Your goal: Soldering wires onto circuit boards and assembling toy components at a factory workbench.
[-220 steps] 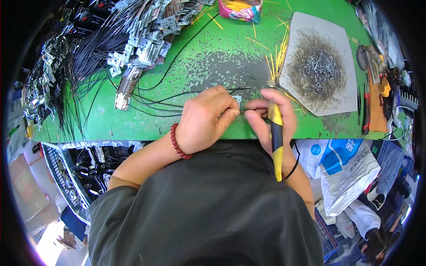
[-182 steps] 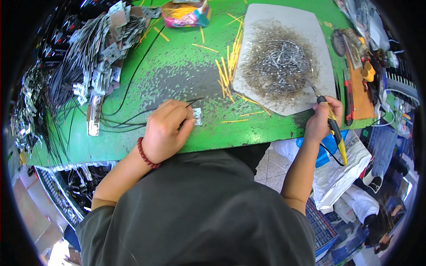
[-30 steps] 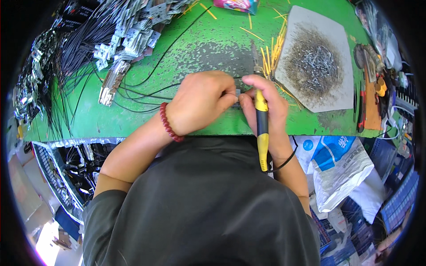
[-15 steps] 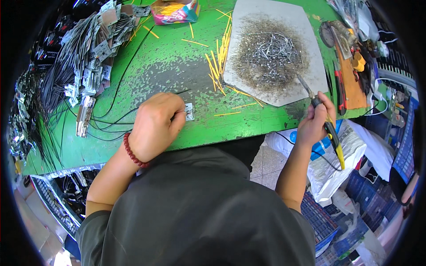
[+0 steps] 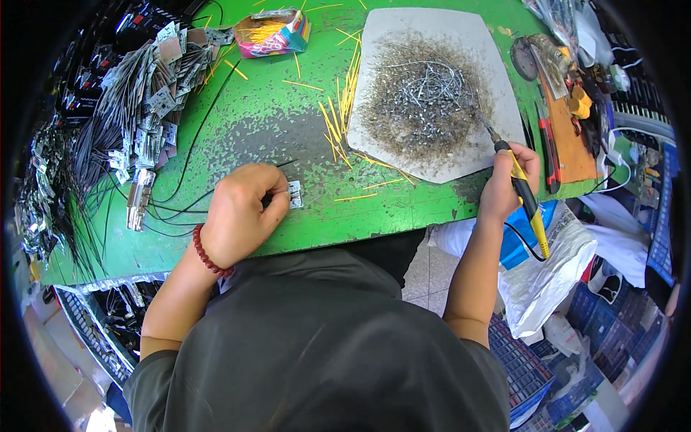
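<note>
My right hand (image 5: 512, 176) is closed around the black and yellow handle of a soldering iron (image 5: 531, 205). The iron's metal tip points up and left, over the right part of a grey board (image 5: 378, 32) with a tangle of solder wire (image 5: 432, 88) and dark residue. On the green table, my left hand (image 5: 248, 209) is curled shut, fingers mostly hidden beneath. Black wire (image 5: 176, 210) runs into it from the left, and a dark end shows past the knuckles. A small white circuit board (image 5: 295, 194) lies right by its fingertips.
Yellow sticks (image 5: 338, 119) lie scattered beside the grey board, and more fill a colourful box (image 5: 277, 45). Wired metal-and-board parts (image 5: 155, 101) are heaped at left. Red-handled pliers (image 5: 551, 155) and a wooden board (image 5: 572, 144) lie at right. White sacks (image 5: 540, 288) stand below the table edge.
The head view has shifted slightly, moving the table's things down and left in the picture. The iron tip has come further over the grey board. Both hands keep their grips.
</note>
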`<state>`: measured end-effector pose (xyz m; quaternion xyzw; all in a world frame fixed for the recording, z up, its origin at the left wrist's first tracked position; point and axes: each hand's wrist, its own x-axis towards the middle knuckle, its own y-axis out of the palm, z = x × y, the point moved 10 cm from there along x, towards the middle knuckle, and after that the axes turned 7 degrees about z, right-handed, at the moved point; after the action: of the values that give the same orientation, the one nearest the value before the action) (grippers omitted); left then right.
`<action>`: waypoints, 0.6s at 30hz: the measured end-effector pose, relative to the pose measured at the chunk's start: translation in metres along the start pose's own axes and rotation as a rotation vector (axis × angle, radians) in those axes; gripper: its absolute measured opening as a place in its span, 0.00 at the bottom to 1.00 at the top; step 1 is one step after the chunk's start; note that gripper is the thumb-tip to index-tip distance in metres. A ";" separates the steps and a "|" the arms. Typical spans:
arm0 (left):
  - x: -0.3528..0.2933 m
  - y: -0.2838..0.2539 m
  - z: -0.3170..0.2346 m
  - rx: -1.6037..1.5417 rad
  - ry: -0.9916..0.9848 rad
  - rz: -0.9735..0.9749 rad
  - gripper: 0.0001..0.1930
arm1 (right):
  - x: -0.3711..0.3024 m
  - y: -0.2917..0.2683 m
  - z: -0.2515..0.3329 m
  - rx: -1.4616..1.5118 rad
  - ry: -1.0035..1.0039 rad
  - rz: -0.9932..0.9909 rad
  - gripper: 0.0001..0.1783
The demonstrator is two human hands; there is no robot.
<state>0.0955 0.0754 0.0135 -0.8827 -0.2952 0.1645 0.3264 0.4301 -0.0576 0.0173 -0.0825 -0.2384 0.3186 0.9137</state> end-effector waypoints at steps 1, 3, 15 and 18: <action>0.000 0.000 0.000 0.000 0.000 -0.001 0.04 | 0.000 -0.001 -0.001 0.000 -0.001 0.001 0.06; 0.001 0.001 0.001 0.001 -0.008 0.007 0.04 | -0.002 -0.006 -0.004 0.019 0.003 -0.028 0.06; -0.005 -0.003 0.003 -0.014 0.024 -0.041 0.04 | -0.013 -0.005 0.007 0.006 -0.032 -0.091 0.05; -0.002 -0.002 0.002 0.028 0.017 0.011 0.02 | -0.031 0.003 0.014 0.188 -0.037 0.007 0.06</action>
<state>0.0919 0.0762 0.0140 -0.8811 -0.2850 0.1629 0.3404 0.4007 -0.0745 0.0163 0.0085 -0.2239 0.3442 0.9117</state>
